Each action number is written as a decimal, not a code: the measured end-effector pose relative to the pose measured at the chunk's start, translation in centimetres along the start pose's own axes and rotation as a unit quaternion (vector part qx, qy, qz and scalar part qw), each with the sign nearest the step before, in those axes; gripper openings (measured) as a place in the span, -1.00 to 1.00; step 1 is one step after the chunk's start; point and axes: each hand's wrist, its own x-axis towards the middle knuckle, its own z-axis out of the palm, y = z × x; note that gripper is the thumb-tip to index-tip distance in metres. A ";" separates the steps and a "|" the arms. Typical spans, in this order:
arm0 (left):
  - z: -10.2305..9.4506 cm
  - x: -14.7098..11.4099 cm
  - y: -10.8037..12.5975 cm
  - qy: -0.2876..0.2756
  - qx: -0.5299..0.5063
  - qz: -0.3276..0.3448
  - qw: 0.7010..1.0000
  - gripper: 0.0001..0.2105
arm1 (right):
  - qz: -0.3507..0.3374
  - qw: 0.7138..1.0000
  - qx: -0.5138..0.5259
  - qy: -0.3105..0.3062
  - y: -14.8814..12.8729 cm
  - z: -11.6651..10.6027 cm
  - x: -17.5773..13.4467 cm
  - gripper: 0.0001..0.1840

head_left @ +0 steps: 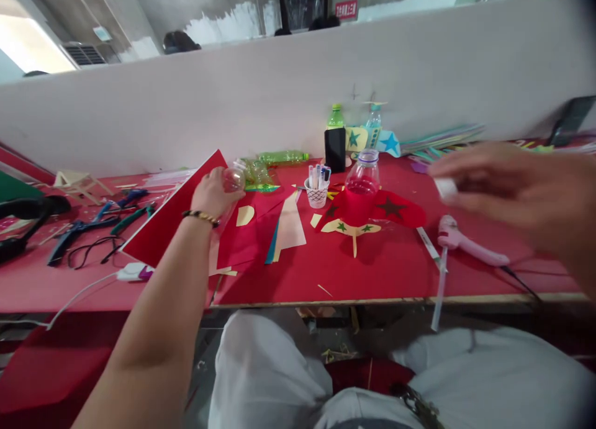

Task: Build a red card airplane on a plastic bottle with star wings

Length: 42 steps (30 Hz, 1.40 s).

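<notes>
My left hand (212, 193), with a beaded bracelet at the wrist, is closed around a clear plastic bottle piece (233, 180). A large red board (179, 221) stands tilted beside that hand; whether the fingers touch it I cannot tell. Blurred by motion, my right hand (503, 187) pinches a small white piece (446, 187) above the table's right side. Below it lies a pink glue gun (470, 241) with a glue stick (439, 292) pointing over the edge. Between the hands stands a clear bottle (367, 168) wrapped in red, with red star-marked wings (405, 209) and a cream tail piece (354, 241).
A cup (317, 197) of pens stands mid-table near a dark phone (335, 149). Green bottles (283, 158) and decorated bottles (374, 121) sit along the partition (233, 106). Pliers (69, 236) and cables lie left. A paper knife (429, 246) lies near the glue gun.
</notes>
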 end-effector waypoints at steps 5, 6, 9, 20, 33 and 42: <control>5.3 4.9 0.2 0.002 0.003 -0.065 0.998 -0.28 | -0.029 0.996 -0.047 -0.063 -0.2 0.8 8.3 -0.47; 5.6 5.0 0.2 0.008 0.000 -0.065 0.998 -0.27 | -0.030 0.994 -0.063 -0.080 -0.1 1.2 9.5 -0.46; 5.2 4.5 1.3 0.036 -0.027 -0.035 0.998 -0.23 | -0.035 0.985 -0.108 -0.129 0.3 2.1 12.2 -0.58; 5.7 -1.2 18.6 -0.124 -0.347 0.279 0.887 -0.48 | -0.066 0.922 -0.236 -0.301 -0.9 1.9 15.5 -0.60; 7.0 -0.6 20.1 -0.117 -0.366 0.286 0.878 -0.72 | -0.150 0.885 -0.254 -0.360 0.2 1.6 16.5 -0.74; 6.8 -0.8 19.9 -0.120 -0.349 0.275 0.888 -0.72 | -0.079 0.861 -0.370 -0.339 -1.6 3.0 16.3 -0.69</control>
